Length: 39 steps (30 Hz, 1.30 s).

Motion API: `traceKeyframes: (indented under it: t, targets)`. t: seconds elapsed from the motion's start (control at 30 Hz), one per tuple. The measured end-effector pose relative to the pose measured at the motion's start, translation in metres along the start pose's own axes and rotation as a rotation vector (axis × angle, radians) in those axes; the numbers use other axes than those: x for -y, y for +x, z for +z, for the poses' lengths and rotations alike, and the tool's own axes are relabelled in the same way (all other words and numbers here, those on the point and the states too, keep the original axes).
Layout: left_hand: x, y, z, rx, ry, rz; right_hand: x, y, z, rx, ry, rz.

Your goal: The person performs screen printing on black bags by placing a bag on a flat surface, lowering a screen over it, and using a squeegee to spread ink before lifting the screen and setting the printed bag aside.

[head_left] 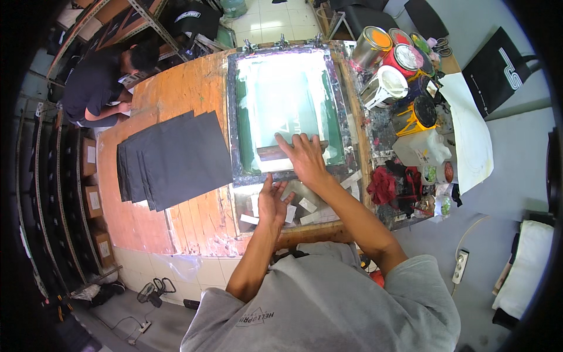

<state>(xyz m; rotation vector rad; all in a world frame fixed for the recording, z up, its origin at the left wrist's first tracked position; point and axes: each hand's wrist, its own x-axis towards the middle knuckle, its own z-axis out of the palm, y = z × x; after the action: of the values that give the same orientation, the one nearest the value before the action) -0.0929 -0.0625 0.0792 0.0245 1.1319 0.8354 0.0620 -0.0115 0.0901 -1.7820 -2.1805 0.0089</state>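
Facing open mesh [282, 94], the squeegee [274, 152] sits near the frame edge [252, 179].

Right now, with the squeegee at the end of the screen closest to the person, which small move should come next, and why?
Probably the left hand should steady the near edge of the screen frame: it is open beside that edge, while the right hand grips the squeegee close by.
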Motion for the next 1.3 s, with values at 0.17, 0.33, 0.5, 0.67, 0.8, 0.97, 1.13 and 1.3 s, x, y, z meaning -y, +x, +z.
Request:
traceKeyframes:
  t: [0.17,0.33,0.5,0.67,0.8,0.97,1.13,1.3]
  targets:
    - [0.011,0.023,-0.011,-0.072,-0.073,0.002,0.005,-0.011,0.004,0.004,0.069,0.042]
    - [0.008,0.019,-0.008,-0.033,-0.025,-0.001,0.000,-0.022,0.038,-0.092,0.004,-0.032]
    - [0.009,0.021,-0.007,-0.116,-0.071,0.000,-0.032,0.043,0.053,-0.146,0.018,-0.002]
    - [0.010,0.021,-0.008,-0.179,-0.086,-0.027,-0.077,0.134,0.065,-0.115,-0.060,0.031]
    - [0.010,0.017,-0.009,-0.168,-0.081,-0.012,-0.105,0.187,0.073,-0.110,-0.077,0.022]
    - [0.008,0.016,-0.013,-0.114,-0.063,-0.008,-0.139,0.216,0.069,0.075,-0.016,0.003]
    - [0.005,0.015,-0.016,-0.108,-0.051,-0.026,-0.184,0.228,0.075,-0.174,-0.241,-0.038]
    - [0.000,0.008,-0.013,-0.086,-0.055,0.012,-0.183,0.231,0.087,-0.249,-0.260,0.010]
